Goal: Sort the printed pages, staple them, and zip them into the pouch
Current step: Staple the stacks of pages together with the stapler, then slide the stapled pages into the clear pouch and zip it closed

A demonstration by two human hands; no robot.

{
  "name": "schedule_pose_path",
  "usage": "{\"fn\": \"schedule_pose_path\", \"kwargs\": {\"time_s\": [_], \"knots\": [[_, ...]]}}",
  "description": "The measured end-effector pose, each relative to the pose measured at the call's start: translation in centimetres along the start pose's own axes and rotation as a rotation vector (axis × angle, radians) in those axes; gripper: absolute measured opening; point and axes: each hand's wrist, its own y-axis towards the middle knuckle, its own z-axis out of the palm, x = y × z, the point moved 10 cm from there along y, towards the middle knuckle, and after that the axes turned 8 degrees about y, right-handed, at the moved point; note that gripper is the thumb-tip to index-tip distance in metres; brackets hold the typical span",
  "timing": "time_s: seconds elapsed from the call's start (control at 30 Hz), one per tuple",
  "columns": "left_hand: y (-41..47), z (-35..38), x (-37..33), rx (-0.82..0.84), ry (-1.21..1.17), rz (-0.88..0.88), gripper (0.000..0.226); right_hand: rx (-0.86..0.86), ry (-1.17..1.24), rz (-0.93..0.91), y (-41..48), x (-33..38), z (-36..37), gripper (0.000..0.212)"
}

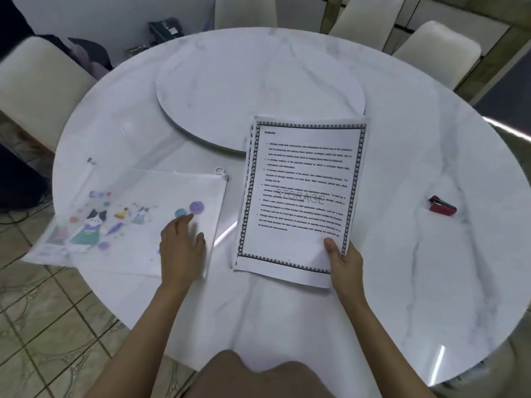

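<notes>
Head view: right hand (pixel 343 262) pinches bordered white printed pages (pixel 301 196) by one corner, left hand (pixel 181 242) spread on translucent cat-print pouch (pixel 129 214); sheets could fan apart.

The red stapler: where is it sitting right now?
In the head view, the red stapler lies on the right of the table, apart from the pages the right hand holds.

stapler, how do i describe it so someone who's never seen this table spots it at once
Start at the round white marble table. Go to its right side, past the printed pages held by the right hand. The stapler lies there alone: small, chunky and dark red, unlike the flat pale pages and pouch.
</notes>
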Motion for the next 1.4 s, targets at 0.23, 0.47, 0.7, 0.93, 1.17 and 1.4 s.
{"fn": "schedule_pose_path", "kwargs": {"time_s": [0.23, 0.47, 0.7, 0.93, 1.17, 1.4], "knots": [[-0.8, 0.5, 0.5, 0.062, 0.084, 0.007, 0.043, -0.037, -0.035, 0.068, 0.6, -1.0, -1.0, 0.026], [-0.8, 1.2, -0.1, 0.060, 0.116, -0.017, 0.042, 0.060, -0.257, 0.287, 2.4, -4.1, -2.4, 0.030], [-2.3, 1.6, -2.0, 0.075, 0.111, 0.008, 0.042, 0.026, -0.462, 0.156, 2.8, -3.1, -4.2, 0.025], [-2.4, 0.1, -0.9, 0.046, -0.011, -0.031, 0.046, -0.088, -0.719, 0.015, 3.3, -1.3, -5.1, 0.040], [1.2, -4.0, 5.8, -0.007, -0.028, -0.087, 0.045, 0.129, -0.477, -0.055, 2.6, 2.1, 5.7, 0.030], [5.8, -8.7, 14.8, 0.000, 0.044, -0.220, 0.049, 0.300, -0.429, 0.165, 0.5, 0.1, 17.5, 0.040]]}}
